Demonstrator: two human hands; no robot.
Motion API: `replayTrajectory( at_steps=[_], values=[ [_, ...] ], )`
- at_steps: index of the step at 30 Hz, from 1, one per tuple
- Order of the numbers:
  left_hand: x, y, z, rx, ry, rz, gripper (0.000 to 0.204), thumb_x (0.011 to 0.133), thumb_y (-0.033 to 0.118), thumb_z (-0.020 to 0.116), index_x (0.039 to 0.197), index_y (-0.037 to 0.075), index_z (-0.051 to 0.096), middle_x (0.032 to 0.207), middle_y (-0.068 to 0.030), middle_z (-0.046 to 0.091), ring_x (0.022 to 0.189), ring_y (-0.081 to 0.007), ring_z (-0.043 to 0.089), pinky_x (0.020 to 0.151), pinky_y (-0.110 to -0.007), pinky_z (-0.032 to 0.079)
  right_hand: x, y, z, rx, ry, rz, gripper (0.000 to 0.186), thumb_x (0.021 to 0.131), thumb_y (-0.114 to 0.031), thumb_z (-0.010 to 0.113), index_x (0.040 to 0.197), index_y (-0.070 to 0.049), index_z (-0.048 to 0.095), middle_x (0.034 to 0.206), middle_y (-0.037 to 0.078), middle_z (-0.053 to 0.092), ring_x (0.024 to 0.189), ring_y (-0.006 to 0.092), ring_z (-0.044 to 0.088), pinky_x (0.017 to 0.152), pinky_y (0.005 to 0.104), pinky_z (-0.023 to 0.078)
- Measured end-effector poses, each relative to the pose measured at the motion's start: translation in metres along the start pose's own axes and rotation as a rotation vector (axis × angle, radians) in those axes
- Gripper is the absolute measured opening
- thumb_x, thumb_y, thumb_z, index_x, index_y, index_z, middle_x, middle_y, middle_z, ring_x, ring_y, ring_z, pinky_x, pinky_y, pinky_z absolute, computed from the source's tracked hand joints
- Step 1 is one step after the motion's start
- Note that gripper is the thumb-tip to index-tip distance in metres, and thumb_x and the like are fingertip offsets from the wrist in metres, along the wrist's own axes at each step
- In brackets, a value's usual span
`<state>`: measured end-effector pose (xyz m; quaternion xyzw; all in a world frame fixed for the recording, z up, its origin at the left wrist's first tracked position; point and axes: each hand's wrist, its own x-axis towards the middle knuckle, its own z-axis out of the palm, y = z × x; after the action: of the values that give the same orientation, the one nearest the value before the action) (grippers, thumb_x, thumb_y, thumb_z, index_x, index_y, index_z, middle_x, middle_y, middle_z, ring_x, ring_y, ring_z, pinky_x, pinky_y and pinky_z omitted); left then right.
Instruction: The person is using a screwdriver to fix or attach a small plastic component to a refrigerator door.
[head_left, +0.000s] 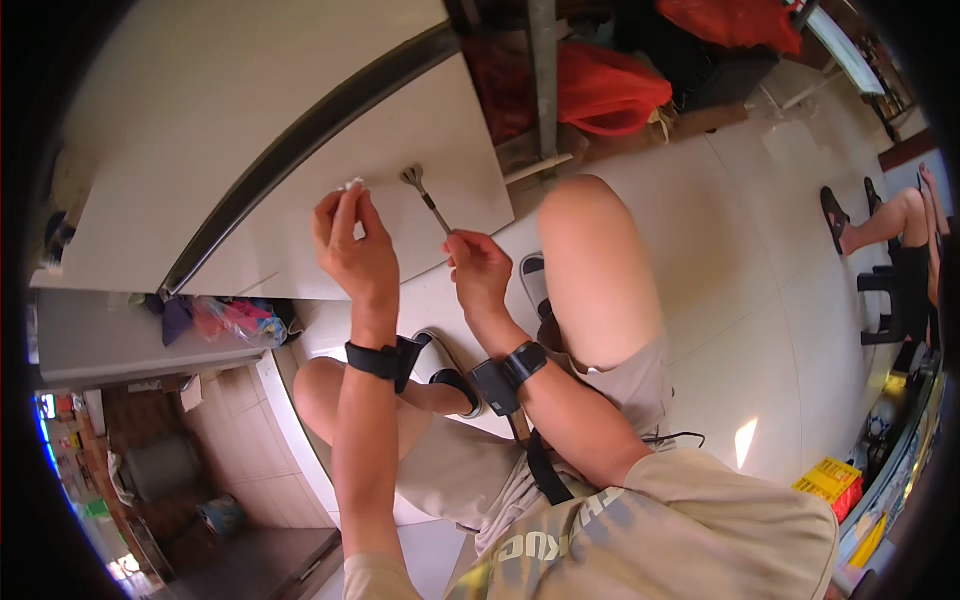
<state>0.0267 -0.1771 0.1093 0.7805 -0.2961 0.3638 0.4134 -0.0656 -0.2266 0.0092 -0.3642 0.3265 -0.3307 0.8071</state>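
Note:
My left hand (355,245) is raised against a pale panel (270,260), its fingers pinched on a small white bit (353,185) that is too small to make out. My right hand (478,270), to the right and a little lower, grips the handle of a slim metal tool (432,205). The tool's widened head lies at or close to the panel surface, just right of my left fingertips; whether it touches cannot be told. A curved-looking black strip (265,165) runs across the panel above both hands.
Red bags (610,90) lie beside a metal post (543,70) at the upper right. Colourful bagged items (230,320) sit below the panel. Another person's leg (885,225) and a dark stool (880,300) are at the right. A yellow crate (830,480) stands lower right.

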Motion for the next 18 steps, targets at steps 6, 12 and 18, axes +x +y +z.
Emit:
replayTrajectory(
  at_steps=[6,12,18],
  values=[
    [0.022,-0.007,0.001,0.106,-0.037,0.250,0.014,0.086,-0.001,0.075,0.099,0.004,0.075,0.095,-0.0066,0.065,0.073,-0.0176,0.065,0.063,-0.029,0.053,-0.006,0.007,0.004,0.087,0.077,0.053,0.009,0.092,-0.006,0.069,0.098,0.002,0.069,0.082,0.006,0.071,0.070,0.0098,0.063,0.062,0.0232,0.050],
    [-0.023,-0.038,-0.004,0.247,-0.201,0.230,0.010,0.087,0.002,0.074,0.097,0.004,0.075,0.094,-0.0085,0.066,0.072,-0.0214,0.066,0.061,-0.033,0.055,0.011,0.016,-0.012,0.060,0.043,-0.053,0.009,0.093,-0.005,0.068,0.097,0.003,0.069,0.082,0.006,0.070,0.071,0.0094,0.063,0.061,0.0233,0.049],
    [-0.003,-0.051,-0.036,0.312,0.028,0.065,0.011,0.087,0.002,0.074,0.097,0.006,0.075,0.092,-0.0077,0.066,0.072,-0.0183,0.068,0.060,-0.029,0.056,-0.006,0.029,-0.002,0.045,0.042,-0.014,0.009,0.092,-0.006,0.070,0.096,0.002,0.070,0.082,0.005,0.071,0.068,0.0088,0.059,0.063,0.0229,0.049]
  ],
)
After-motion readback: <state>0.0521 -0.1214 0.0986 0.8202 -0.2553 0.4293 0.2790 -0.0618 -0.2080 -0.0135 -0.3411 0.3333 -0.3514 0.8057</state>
